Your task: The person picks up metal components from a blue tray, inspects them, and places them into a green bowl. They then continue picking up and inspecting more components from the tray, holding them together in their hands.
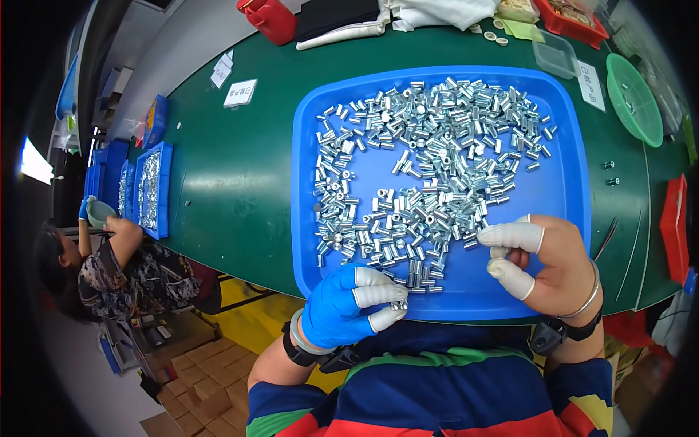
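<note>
Loads of silver metal pcs [444, 156] are lying in the blue tray [542, 200] on the green table [233, 160], crowding its far side, left & middle, w/ bare floor showing at right. I'm seeing the L hand [341, 307], in a blue glove w/ white finger cots, hanging over the tray's near left corner; thumb & fingers are pinching narrowly on a couple of shiny pcs [398, 305]. The R hand [557, 269], wearing white cots too, is hovering over the near right part; its fingers are curling, index & thumb tips standing slightly apart, & I can't tell if it's gripping anything. Two loose pcs [614, 181] are sitting just right of the tray, nr a green basket [633, 102]. Far side: a clear tub [555, 54] & a red container [269, 22] are standing. Off left, a co-worker [138, 280] is holding a pale bowl [99, 212] beside blue bins [167, 197].
</note>
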`<state>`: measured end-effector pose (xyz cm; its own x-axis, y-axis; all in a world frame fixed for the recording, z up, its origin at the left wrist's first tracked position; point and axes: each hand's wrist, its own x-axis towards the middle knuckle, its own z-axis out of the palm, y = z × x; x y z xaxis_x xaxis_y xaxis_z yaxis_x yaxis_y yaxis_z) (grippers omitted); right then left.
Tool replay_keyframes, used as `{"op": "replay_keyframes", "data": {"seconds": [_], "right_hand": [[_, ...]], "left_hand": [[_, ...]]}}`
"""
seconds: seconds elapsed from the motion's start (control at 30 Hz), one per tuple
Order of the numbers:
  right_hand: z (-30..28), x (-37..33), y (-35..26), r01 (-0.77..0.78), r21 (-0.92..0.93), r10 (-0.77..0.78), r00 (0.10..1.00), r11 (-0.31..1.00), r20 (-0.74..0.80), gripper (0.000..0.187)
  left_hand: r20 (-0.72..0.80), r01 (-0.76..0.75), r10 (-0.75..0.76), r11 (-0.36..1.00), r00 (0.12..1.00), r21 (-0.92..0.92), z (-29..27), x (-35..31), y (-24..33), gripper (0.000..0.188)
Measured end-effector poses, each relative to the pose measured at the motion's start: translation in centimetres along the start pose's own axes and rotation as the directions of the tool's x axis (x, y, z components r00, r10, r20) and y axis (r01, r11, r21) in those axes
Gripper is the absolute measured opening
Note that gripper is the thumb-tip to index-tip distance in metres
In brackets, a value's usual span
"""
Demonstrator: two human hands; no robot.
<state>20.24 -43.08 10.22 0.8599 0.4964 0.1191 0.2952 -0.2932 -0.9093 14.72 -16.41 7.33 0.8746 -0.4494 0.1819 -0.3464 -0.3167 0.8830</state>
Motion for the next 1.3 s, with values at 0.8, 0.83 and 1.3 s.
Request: {"op": "replay_keyframes", "data": {"seconds": [0.8,0.83,1.3], "right_hand": [[-0.4,0.1,-0.3,-0.009,-0.029,0.009,1.0,1.0,-0.009,0.026],[-0.2,0.3,-0.5,-0.01,-0.03,0.01,1.0,0.999,0.009,0.025],[0.2,-0.5,-0.8,-0.062,-0.104,0.063,0.998,0.993,0.001,0.026]], "left_hand": [[-0.08,0.336,-0.491,0.698,0.868,-0.633,-4.1,-0.7,0.5,0.012],[-0.114,0.312,-0.477,0.719,0.871,-0.622,-4.3,-1.3,0.7,0.012],[-0.671,0.03,-0.424,0.857,0.608,-0.514,-12.0,-0.9,-1.0,0.023]]}}
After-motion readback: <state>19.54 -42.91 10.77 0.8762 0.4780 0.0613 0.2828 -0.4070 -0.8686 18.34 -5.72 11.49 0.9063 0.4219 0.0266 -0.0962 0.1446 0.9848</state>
